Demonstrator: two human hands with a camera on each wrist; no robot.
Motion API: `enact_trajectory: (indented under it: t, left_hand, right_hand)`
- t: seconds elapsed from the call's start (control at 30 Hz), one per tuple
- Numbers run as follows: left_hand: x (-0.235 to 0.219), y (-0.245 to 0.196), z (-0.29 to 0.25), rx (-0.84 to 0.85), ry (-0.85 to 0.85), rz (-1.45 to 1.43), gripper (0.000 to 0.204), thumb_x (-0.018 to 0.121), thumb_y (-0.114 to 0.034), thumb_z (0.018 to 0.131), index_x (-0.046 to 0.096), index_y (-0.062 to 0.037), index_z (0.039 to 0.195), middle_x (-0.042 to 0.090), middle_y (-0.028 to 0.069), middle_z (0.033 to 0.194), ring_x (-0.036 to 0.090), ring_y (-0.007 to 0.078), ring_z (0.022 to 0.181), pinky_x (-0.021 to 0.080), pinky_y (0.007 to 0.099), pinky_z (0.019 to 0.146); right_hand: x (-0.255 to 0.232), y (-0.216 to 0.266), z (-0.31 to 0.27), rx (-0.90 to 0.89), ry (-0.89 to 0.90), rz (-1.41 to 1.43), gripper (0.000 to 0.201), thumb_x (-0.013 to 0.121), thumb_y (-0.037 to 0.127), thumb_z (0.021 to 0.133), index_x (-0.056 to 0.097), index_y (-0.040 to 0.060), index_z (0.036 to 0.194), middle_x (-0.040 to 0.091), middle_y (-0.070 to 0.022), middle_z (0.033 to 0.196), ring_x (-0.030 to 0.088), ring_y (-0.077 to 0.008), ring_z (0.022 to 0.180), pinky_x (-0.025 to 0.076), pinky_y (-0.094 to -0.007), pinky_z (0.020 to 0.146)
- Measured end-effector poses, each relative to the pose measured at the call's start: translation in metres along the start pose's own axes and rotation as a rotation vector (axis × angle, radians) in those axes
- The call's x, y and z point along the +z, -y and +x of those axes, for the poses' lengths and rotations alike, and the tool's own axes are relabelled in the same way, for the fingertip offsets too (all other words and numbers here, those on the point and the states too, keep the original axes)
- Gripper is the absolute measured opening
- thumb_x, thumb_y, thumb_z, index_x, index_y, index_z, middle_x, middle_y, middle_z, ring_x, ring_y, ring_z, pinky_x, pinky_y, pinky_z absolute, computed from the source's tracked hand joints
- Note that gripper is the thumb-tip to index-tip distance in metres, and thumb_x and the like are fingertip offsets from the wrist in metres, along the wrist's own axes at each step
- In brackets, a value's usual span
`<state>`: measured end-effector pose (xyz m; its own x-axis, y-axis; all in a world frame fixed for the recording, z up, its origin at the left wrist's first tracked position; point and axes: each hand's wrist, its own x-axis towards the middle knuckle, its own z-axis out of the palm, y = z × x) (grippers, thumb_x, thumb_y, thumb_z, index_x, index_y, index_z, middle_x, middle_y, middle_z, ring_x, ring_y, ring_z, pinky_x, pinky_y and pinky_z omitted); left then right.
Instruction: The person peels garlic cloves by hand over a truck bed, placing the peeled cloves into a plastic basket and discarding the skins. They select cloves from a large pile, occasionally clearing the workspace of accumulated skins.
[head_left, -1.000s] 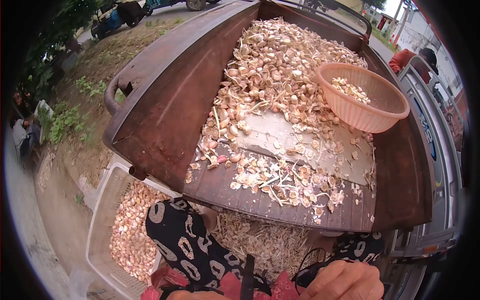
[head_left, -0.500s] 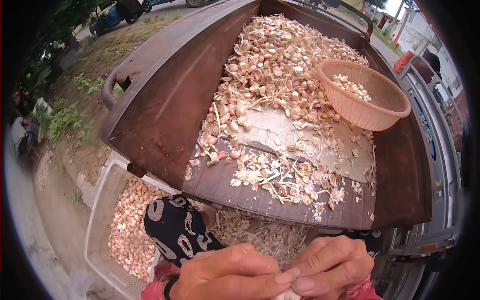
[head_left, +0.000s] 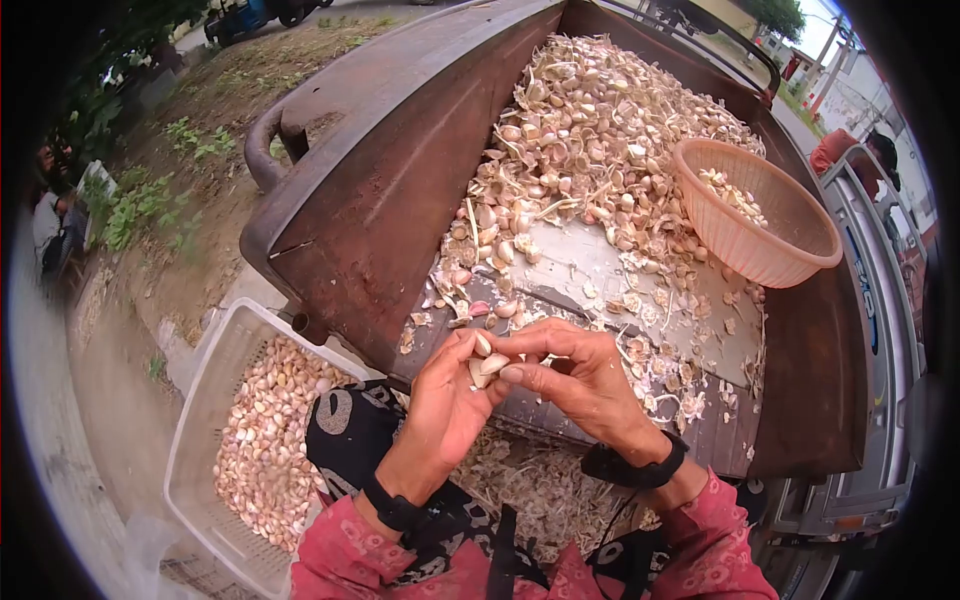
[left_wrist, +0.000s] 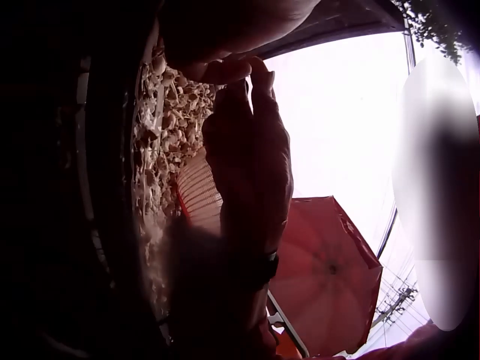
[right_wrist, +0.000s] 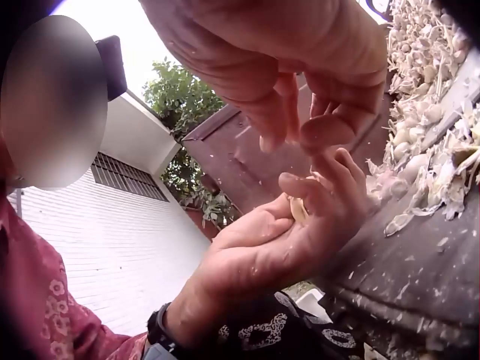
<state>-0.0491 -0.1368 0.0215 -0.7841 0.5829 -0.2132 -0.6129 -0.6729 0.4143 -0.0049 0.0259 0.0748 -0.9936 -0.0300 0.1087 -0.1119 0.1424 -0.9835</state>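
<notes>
Several pale garlic cloves (head_left: 478,378) sit at the fingertips of my left hand (head_left: 435,415), which holds them palm up over the cart's front edge. From the right, my right hand (head_left: 590,385) meets them, its thumb and forefinger pinching a clove (head_left: 493,364). In the right wrist view the left hand (right_wrist: 277,244) is curled round a clove (right_wrist: 298,210), with the right hand (right_wrist: 300,67) just above. The left wrist view is dark; there the right hand (left_wrist: 251,157) appears in silhouette.
A rusty metal cart bed (head_left: 400,190) holds a heap of garlic cloves and husks (head_left: 600,140). On its right side leans a pink plastic basket (head_left: 760,240) with some cloves inside. A white crate (head_left: 190,450) of cloves stands low on the left. Dry skins (head_left: 540,490) lie below the cart edge.
Both hands have risen from low near the lap, moving forward to the cart's front edge. They have drawn slightly apart, and separate cloves now show between them. The head view has shifted a little.
</notes>
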Motion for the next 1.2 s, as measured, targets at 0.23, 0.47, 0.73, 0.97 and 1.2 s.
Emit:
enact_trajectory:
  t: [0.23, 0.47, 0.73, 0.97, 1.2]
  left_hand:
    - [-0.012, -0.006, 0.008, -0.027, -0.090, -0.159, 0.021, 0.047, -0.015, 0.098, 0.059, 0.0005, 0.105, 0.065, 0.0148, 0.103, 0.063, 0.0224, 0.097, 0.053, 0.0302, 0.073]
    - [-0.008, -0.004, 0.010, 0.029, -0.089, -0.160, 0.028, 0.045, -0.018, 0.099, 0.055, 0.0047, 0.113, 0.061, 0.0181, 0.116, 0.061, 0.0287, 0.109, 0.051, 0.0416, 0.096]
    - [-0.016, 0.001, 0.018, -0.050, 0.110, -0.404, 0.038, 0.037, -0.027, 0.104, 0.053, 0.0034, 0.121, 0.060, 0.0154, 0.117, 0.058, 0.0275, 0.114, 0.043, 0.0444, 0.105]
    - [-0.019, 0.011, 0.022, -0.077, 0.058, -0.374, 0.030, 0.038, -0.022, 0.105, 0.055, -0.0005, 0.118, 0.063, 0.0117, 0.113, 0.060, 0.0240, 0.106, 0.046, 0.0399, 0.100]
    - [-0.009, 0.024, 0.020, -0.233, 0.142, -0.369, 0.030, 0.039, -0.026, 0.105, 0.055, -0.0012, 0.111, 0.062, 0.0110, 0.108, 0.061, 0.0221, 0.097, 0.050, 0.0399, 0.093]
  right_hand:
    - [-0.023, -0.048, 0.056, -0.179, 0.046, -0.813, 0.017, 0.066, 0.007, 0.085, 0.065, 0.0041, 0.101, 0.060, -0.0151, 0.091, 0.060, -0.0342, 0.089, 0.049, -0.0414, 0.075]
    - [-0.032, -0.047, 0.056, -0.231, 0.046, -0.858, 0.015, 0.062, 0.010, 0.089, 0.061, 0.0032, 0.102, 0.060, -0.0144, 0.090, 0.060, -0.0343, 0.089, 0.048, -0.0422, 0.075]
    - [-0.002, 0.006, 0.030, -0.409, 0.134, -0.796, 0.018, 0.068, 0.013, 0.082, 0.066, 0.0052, 0.097, 0.060, -0.0100, 0.090, 0.057, -0.0285, 0.087, 0.048, -0.0396, 0.074]
    - [-0.001, -0.012, 0.019, -0.494, 0.199, -1.003, 0.029, 0.065, 0.005, 0.075, 0.063, 0.0055, 0.105, 0.058, -0.0084, 0.094, 0.058, -0.0271, 0.086, 0.048, -0.0378, 0.073]
    - [-0.025, 0.004, 0.001, -0.506, 0.142, -0.913, 0.026, 0.064, 0.003, 0.078, 0.063, 0.0035, 0.104, 0.060, -0.0099, 0.091, 0.059, -0.0287, 0.083, 0.049, -0.0373, 0.073]
